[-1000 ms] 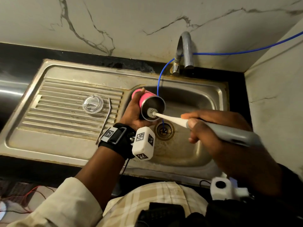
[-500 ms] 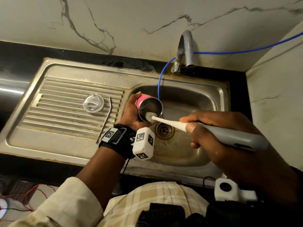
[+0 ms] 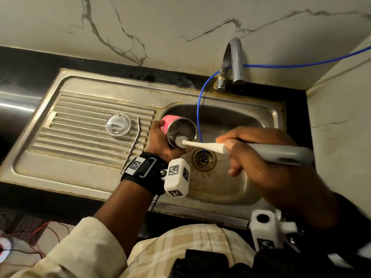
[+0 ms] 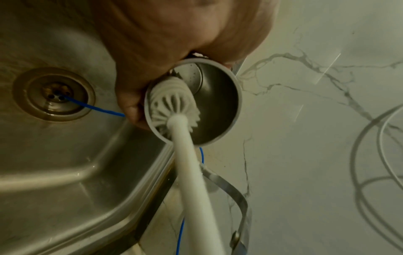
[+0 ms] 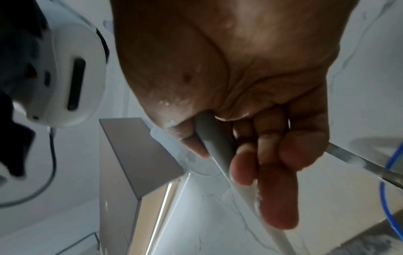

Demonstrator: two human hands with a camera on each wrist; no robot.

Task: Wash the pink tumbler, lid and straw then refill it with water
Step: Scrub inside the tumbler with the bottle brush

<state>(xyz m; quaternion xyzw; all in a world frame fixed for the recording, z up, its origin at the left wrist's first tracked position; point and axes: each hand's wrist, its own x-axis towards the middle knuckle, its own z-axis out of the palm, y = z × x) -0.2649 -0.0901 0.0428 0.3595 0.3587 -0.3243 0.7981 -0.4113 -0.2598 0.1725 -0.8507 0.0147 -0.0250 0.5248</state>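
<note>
Left hand: fingers wrapped around the pink tumbler, held tilted over the sink basin
Right hand: fingers closed on the grey handle of the bottle brush
Brush head: inside the tumbler mouth, probably touching the inner wall
Lid and straw: lying side by side on the drainboard

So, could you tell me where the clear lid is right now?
In the head view the clear lid lies on the sink's ribbed drainboard, left of the basin, with the metal straw just to its right.
</note>
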